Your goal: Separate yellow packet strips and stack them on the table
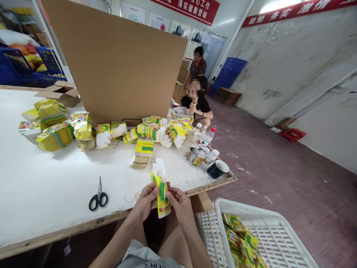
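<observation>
Carton of slim yellow-and-green printed card with white flaps (164,203): on my feed I find it at the front edge of the white wood-edged counter (64,178), pinched between thumb and fingers by both left hand (147,199) and right hand (180,203), each grip closed on one side. Its lettering I cannot read. Legible: "落实健康营销" on the red wall banner (195,10); "勤勉 务实 激情" on the second red banner (279,15).

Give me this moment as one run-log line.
left hand: holding yellow carton | right hand: holding same carton | scissors: on table, left of hands | white basket: at right, yellow packets inside
</observation>
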